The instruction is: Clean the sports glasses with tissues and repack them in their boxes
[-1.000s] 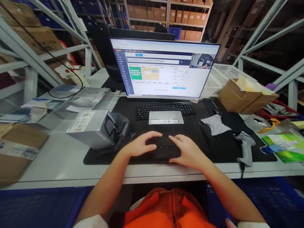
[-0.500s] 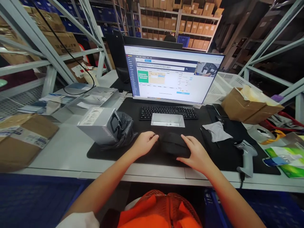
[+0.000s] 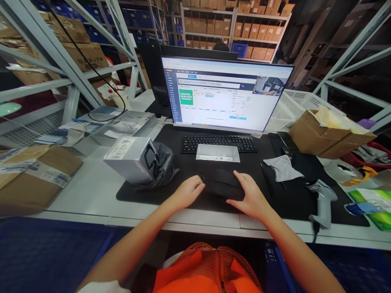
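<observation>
A black, soft-looking object (image 3: 220, 183) lies on the black desk mat (image 3: 290, 199) just in front of me. My left hand (image 3: 187, 191) grips its left edge with curled fingers. My right hand (image 3: 252, 195) rests on its right side, fingers bent over the top. Behind it a shallow silver tray (image 3: 217, 153) sits against the black keyboard (image 3: 218, 143), below the lit monitor (image 3: 226, 94).
A silver box (image 3: 130, 158) with a black plastic bag (image 3: 160, 162) stands at the left. A grey cloth (image 3: 282, 167) and a barcode scanner (image 3: 322, 199) lie at the right, with cardboard boxes (image 3: 324, 134) on both sides. Shelving racks surround the desk.
The black object first lay flat under both hands; now it is bunched up between them. The camera has tilted and shifted slightly, so the desk sits a little differently in view.
</observation>
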Action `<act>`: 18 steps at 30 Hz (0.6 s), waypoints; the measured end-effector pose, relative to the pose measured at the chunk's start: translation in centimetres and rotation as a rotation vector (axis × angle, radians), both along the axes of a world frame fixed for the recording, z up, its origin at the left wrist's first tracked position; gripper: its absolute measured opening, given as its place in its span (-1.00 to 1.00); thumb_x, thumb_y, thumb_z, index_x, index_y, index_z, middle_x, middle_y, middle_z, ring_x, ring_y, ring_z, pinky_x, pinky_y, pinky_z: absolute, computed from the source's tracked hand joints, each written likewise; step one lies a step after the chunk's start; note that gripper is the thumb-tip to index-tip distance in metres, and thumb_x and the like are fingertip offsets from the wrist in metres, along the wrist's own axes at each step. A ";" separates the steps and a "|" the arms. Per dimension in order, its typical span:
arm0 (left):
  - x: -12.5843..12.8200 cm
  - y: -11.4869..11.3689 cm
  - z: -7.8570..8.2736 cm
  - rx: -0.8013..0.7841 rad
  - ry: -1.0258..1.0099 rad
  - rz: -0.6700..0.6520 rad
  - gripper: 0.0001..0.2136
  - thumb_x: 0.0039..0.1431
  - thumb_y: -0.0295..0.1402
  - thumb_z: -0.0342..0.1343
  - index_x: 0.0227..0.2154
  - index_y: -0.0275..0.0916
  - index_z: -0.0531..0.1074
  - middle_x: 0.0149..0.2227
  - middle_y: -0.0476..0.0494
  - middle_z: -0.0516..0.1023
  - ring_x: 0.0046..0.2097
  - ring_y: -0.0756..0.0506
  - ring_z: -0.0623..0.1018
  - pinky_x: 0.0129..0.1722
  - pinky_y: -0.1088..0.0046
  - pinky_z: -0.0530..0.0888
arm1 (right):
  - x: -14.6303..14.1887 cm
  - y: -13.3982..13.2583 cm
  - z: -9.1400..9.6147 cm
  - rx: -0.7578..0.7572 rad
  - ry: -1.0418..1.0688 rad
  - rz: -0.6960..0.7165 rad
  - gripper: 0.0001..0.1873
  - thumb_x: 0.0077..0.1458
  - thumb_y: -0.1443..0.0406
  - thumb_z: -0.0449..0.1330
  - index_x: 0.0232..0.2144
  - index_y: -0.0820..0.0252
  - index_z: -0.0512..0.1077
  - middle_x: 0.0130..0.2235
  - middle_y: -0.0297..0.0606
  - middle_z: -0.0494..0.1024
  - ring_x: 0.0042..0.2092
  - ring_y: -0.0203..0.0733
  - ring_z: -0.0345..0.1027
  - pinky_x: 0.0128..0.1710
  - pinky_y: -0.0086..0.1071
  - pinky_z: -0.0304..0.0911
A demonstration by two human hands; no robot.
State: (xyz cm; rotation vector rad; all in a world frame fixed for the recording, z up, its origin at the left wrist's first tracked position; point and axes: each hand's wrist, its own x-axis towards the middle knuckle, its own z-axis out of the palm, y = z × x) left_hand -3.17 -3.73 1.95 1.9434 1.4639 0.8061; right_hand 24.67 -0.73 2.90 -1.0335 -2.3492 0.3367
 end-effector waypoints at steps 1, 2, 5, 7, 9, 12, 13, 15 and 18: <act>-0.2 0.2 -0.1 -0.056 -0.071 0.004 -0.65 0.32 -0.14 -0.06 -0.54 -0.21 0.30 -0.43 -0.03 0.37 -0.36 -0.05 0.39 -0.30 0.39 0.35 | 0.0 0.0 0.1 -0.009 -0.015 -0.005 0.01 0.01 0.08 0.40 0.38 0.16 0.03 0.18 0.03 0.34 0.19 0.16 0.26 0.20 0.08 0.26; -0.4 0.3 -0.1 -0.111 -0.143 0.020 -0.62 0.31 -0.12 -0.07 -0.57 -0.21 0.26 -0.48 -0.01 0.34 -0.40 -0.04 0.37 -0.34 0.40 0.33 | -0.1 0.0 0.3 -0.018 -0.039 -0.005 0.04 -0.01 0.06 0.41 0.38 0.17 0.03 0.19 0.04 0.34 0.20 0.17 0.25 0.20 0.08 0.25; -1.0 0.3 0.9 -0.214 -0.264 0.078 -0.58 0.29 -0.08 -0.11 -0.63 -0.19 0.19 -0.60 0.04 0.25 -0.50 -0.01 0.29 -0.44 0.43 0.26 | -0.8 -0.1 1.2 -0.040 -0.128 0.033 0.03 -0.08 0.04 0.45 0.34 0.17 0.11 0.20 0.02 0.37 0.19 0.18 0.26 0.18 0.07 0.25; -0.7 0.0 2.4 -0.209 -0.247 0.082 -0.57 0.28 -0.09 -0.08 -0.65 -0.19 0.19 -0.63 0.05 0.23 -0.53 0.00 0.26 -0.48 0.44 0.22 | -1.8 -0.1 1.8 -0.054 -0.186 0.069 -0.02 -0.08 0.03 0.45 0.30 0.17 0.17 0.16 0.00 0.41 0.15 0.16 0.29 0.12 0.04 0.26; 0.6 -0.5 4.2 -0.156 -0.162 0.055 -0.58 0.26 -0.10 -0.03 -0.66 -0.20 0.22 -0.63 0.04 0.26 -0.53 0.00 0.27 -0.49 0.43 0.19 | -3.0 0.0 2.3 -0.057 -0.249 0.103 -0.06 -0.07 0.02 0.44 0.28 0.18 0.21 0.12 0.00 0.45 0.10 0.15 0.32 0.06 0.01 0.27; 3.8 -1.1 6.0 0.027 0.046 -0.020 -0.60 0.28 -0.22 -0.02 -0.67 -0.21 0.26 -0.59 -0.01 0.36 -0.48 -0.02 0.34 -0.45 0.40 0.22 | -4.5 0.1 2.4 -0.038 -0.339 0.155 -0.15 0.02 -0.01 0.36 0.25 0.24 0.27 0.00 -0.01 0.50 0.02 0.14 0.33 0.00 -0.04 0.24; 4.8 -1.1 6.2 0.088 0.113 -0.034 -0.64 0.27 -0.27 -0.02 -0.65 -0.21 0.29 -0.56 -0.04 0.40 -0.46 -0.04 0.37 -0.42 0.39 0.24 | -4.8 0.1 2.3 -0.032 -0.345 0.158 -0.18 0.06 -0.02 0.32 0.25 0.26 0.27 -0.02 -0.02 0.50 0.00 0.13 0.33 -0.01 -0.05 0.21; 6.3 -1.0 6.0 0.168 0.186 -0.040 -0.70 0.27 -0.33 -0.02 -0.59 -0.21 0.36 -0.50 -0.08 0.47 -0.41 -0.07 0.41 -0.37 0.37 0.27 | -5.1 0.1 2.1 -0.029 -0.298 0.155 -0.16 0.09 -0.06 0.26 0.28 0.28 0.23 0.03 0.01 0.47 0.04 0.14 0.30 0.03 -0.04 0.16; 6.6 -0.7 5.1 0.205 0.134 -0.040 -0.68 0.34 -0.28 -0.04 -0.55 -0.21 0.37 -0.45 -0.08 0.47 -0.38 -0.07 0.42 -0.35 0.37 0.30 | -5.4 -0.1 1.7 -0.035 -0.149 0.153 -0.25 0.09 -0.02 0.27 0.19 0.30 0.30 0.19 0.07 0.37 0.20 0.13 0.19 0.14 -0.04 0.09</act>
